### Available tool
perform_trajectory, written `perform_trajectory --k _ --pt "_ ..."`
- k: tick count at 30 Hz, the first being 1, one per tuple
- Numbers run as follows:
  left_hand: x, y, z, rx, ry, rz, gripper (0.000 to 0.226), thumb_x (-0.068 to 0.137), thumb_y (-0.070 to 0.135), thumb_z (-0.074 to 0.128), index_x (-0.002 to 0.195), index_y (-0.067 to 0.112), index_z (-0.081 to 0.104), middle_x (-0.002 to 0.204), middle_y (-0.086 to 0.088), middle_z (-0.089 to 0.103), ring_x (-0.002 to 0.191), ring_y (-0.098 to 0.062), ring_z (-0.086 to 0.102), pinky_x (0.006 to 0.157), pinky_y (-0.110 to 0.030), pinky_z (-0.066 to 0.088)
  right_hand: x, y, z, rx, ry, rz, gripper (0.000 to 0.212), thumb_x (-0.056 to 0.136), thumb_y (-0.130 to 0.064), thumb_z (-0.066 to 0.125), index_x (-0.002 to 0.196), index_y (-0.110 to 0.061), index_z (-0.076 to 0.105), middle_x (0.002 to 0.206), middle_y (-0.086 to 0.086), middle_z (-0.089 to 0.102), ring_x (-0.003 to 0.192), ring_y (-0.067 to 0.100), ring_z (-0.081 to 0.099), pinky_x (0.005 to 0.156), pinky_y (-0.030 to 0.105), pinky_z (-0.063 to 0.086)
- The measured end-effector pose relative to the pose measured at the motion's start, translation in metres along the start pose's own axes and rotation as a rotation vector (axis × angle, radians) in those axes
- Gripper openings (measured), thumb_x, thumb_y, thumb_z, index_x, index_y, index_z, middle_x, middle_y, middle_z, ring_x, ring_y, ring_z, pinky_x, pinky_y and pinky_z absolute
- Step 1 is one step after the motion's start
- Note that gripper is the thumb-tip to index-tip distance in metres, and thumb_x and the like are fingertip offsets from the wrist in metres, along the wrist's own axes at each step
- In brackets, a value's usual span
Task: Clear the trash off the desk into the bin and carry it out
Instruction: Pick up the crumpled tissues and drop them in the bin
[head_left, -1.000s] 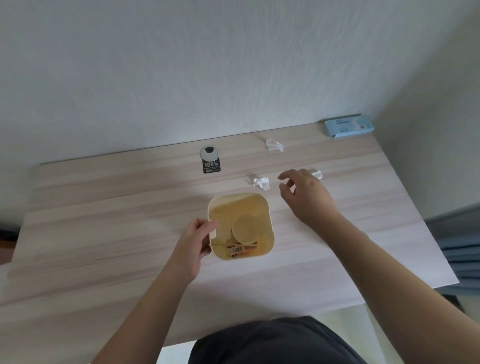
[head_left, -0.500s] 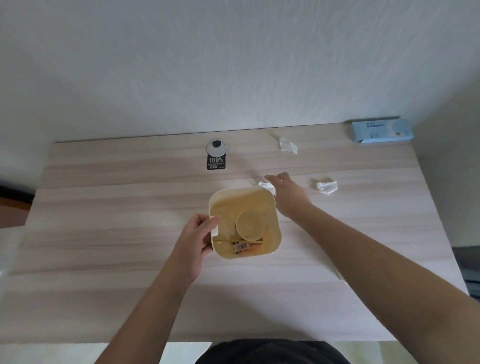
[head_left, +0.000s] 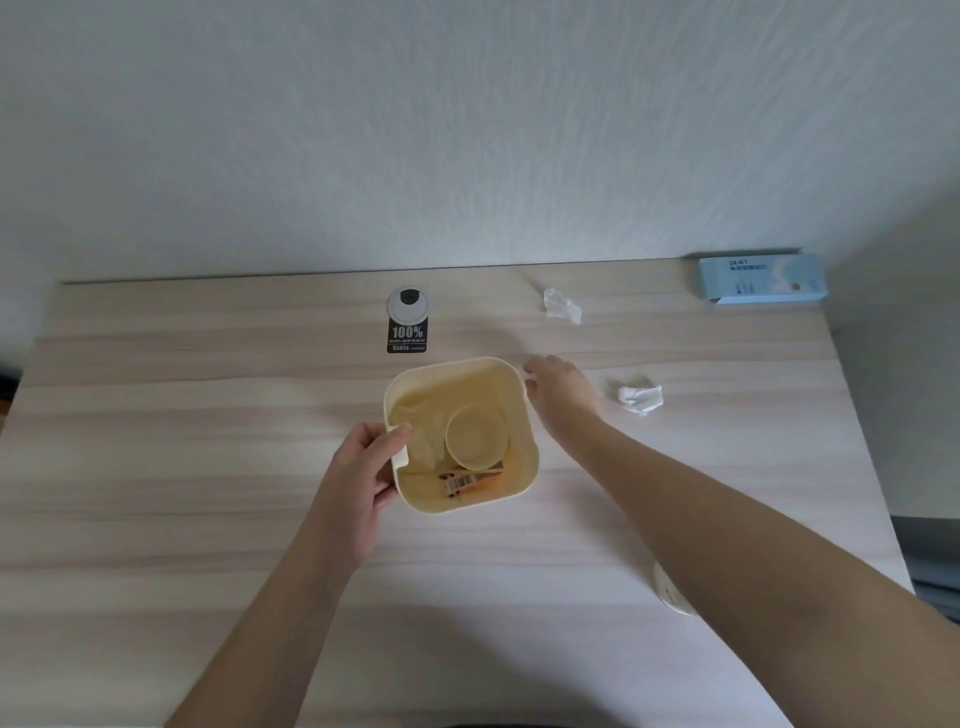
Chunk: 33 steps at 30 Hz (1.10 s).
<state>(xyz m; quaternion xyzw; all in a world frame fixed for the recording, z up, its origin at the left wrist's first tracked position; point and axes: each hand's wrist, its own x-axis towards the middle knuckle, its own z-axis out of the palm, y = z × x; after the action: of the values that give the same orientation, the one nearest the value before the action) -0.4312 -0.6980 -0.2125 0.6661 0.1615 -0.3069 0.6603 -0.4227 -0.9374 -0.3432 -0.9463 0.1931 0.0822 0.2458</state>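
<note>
Centrally on the pale wood bench stands a cream bin, open-topped, with a round lid-like disc and a few wrappers lying in its bottom. The left hand is clamped on the bin's near-left rim, thumb over the lip and fingers down the outer wall. The right hand sits just beside the bin's far-right corner, fingers curled downward; whether its grip is closed on anything I cannot tell, as the palm side is hidden. A crumpled tissue lies just to the right of that hand, not touching it. Another tissue wad rests nearer the bench's far edge. A blue box occupies the far-right corner, and a black label lies beyond the bin.
</note>
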Motion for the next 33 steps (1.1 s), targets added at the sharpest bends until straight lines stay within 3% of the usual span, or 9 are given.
perform_trajectory --k 5,9,11,15,18,23,27,33 --pt "0.009 0.006 0.009 -0.008 -0.005 0.005 0.025 0.073 0.029 0.062 0.077 0.012 0.043 0.046 0.009 0.039 0.039 -0.004 0.039 0.040 -0.017 0.033 0.036 0.016 -0.040 0.030 0.219 0.054 0.019 0.093 -0.017 0.051 0.106 -0.011 0.063 0.108 0.011 0.061 0.102 0.031 0.053 0.083 0.039 0.044" --pt "0.012 0.009 0.012 -0.022 0.005 0.014 0.025 0.073 0.029 0.061 0.077 0.013 0.043 0.043 0.011 0.041 0.038 -0.003 0.041 0.040 -0.016 0.034 0.068 0.030 -0.052 -0.038 0.169 0.019 0.024 0.092 -0.015 0.052 0.113 -0.011 0.063 0.137 0.006 0.049 0.126 0.029 0.040 0.102 0.039 0.035" --pt "0.012 0.009 0.013 -0.024 0.011 0.014 0.023 0.080 0.024 0.063 0.077 0.012 0.043 0.043 0.011 0.041 0.038 -0.003 0.041 0.040 -0.016 0.035 0.081 0.034 -0.053 -0.094 0.107 0.011 0.026 0.092 -0.015 0.052 0.115 -0.010 0.063 0.141 0.006 0.046 0.131 0.028 0.037 0.103 0.040 0.034" --pt "0.011 0.007 0.012 -0.018 0.025 0.003 0.023 0.077 0.027 0.061 0.077 0.013 0.044 0.043 0.011 0.042 0.039 -0.003 0.041 0.045 -0.020 0.033 0.092 0.030 -0.042 -0.111 0.047 0.056 0.024 0.089 -0.006 0.051 0.107 -0.010 0.065 0.117 0.008 0.061 0.110 0.030 0.052 0.086 0.035 0.043" --pt "0.011 0.006 0.009 -0.003 0.045 -0.004 0.024 0.072 0.030 0.060 0.079 0.012 0.045 0.044 0.011 0.041 0.039 -0.004 0.039 0.048 -0.023 0.032 0.092 0.033 -0.035 -0.123 0.044 0.085 0.027 0.089 -0.002 0.048 0.111 -0.008 0.063 0.112 0.011 0.062 0.108 0.031 0.052 0.084 0.035 0.047" --pt "0.012 0.004 0.008 0.005 0.053 0.002 0.025 0.072 0.029 0.060 0.081 0.010 0.046 0.044 0.011 0.042 0.039 -0.004 0.037 0.052 -0.027 0.026 0.077 0.041 -0.049 0.090 0.131 0.088 0.027 0.086 -0.005 0.046 0.107 -0.015 0.059 0.100 0.011 0.066 0.092 0.032 0.060 0.067 0.030 0.040" --pt "0.011 0.005 0.016 0.022 0.025 0.004 0.023 0.073 0.029 0.060 0.078 0.013 0.045 0.044 0.012 0.043 0.038 -0.002 0.039 0.046 -0.021 0.032 0.037 0.062 -0.076 0.254 0.185 0.098 0.036 0.086 -0.010 0.056 0.120 -0.020 0.053 0.099 0.006 0.068 0.087 0.027 0.062 0.072 0.034 0.050" --pt "0.013 -0.002 0.033 0.046 -0.022 -0.011 0.016 0.093 0.016 0.054 0.080 0.012 0.045 0.042 0.012 0.044 0.038 -0.003 0.040 0.041 -0.016 0.036 -0.025 0.117 -0.088 0.296 0.194 0.186 0.018 0.085 -0.017 0.066 0.103 -0.016 0.067 0.093 0.005 0.071 0.084 0.021 0.065 0.073 0.024 0.047"
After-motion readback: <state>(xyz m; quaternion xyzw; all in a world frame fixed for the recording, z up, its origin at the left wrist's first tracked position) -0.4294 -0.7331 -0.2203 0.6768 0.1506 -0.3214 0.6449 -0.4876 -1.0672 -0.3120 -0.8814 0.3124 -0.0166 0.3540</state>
